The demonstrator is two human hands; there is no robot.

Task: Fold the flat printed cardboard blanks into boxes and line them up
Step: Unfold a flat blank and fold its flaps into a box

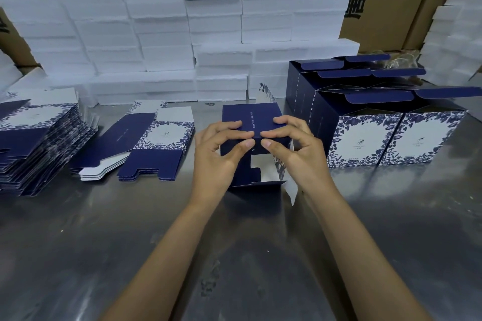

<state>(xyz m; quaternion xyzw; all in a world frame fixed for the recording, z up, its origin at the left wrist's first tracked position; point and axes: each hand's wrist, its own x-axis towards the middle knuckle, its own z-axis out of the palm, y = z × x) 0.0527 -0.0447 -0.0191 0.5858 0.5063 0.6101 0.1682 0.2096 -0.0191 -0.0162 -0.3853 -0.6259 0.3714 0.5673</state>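
Both hands are pinching the same half-folded navy blue cardboard box (251, 122) at the centre of the brushed steel table (161, 229): the left hand (221, 148) is curling its fingers over the top panel with the thumb pressing from the near side, and the right hand (289, 146) is mirroring that hold, the fingertips of both nearly meeting at the panel's front edge. The box is lying tipped toward the camera, its open end showing a white interior and loose flaps hanging near the tabletop. Just to the right, a row of finished blue-and-white floral printed boxes (396, 138) is standing upright with top flaps open. To the left, a small pile of flat printed blanks (156, 143) is resting on the table, and a taller stack of flat blanks (39, 143) is sitting at the far left. White foam blocks (167, 41) are stacked behind, in front of brown corrugated cartons (386, 0).
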